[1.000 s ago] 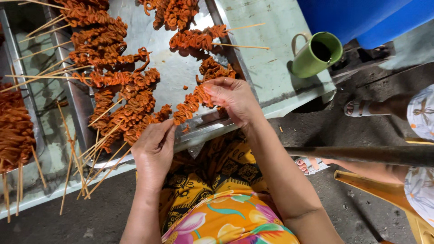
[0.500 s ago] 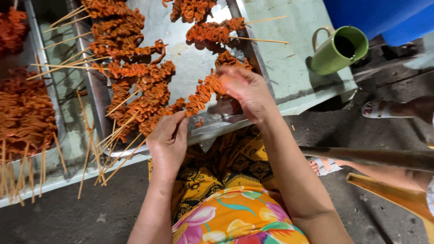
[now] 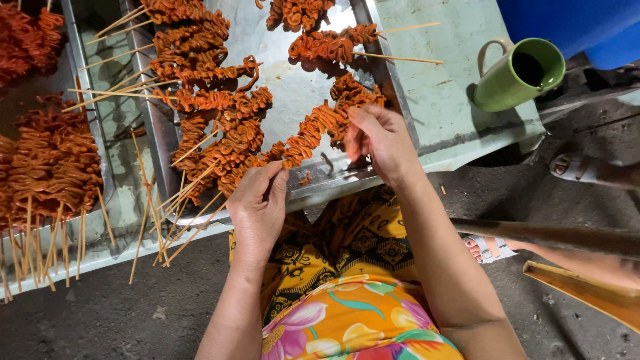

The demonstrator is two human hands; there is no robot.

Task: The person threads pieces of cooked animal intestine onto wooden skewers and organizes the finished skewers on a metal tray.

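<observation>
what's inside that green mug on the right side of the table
The green mug sits on the pale green table, tilted toward the camera. Its mouth shows only a dark inside; whether that is liquid or shadow cannot be told, and the bottom is hidden.

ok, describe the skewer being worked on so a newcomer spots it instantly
Start at the metal tray on the pale green table. At its near edge, the left hand and right hand hold one orange coiled-meat skewer between them. Unlike its neighbours lying flat on the tray, it is gripped at both ends.
</observation>
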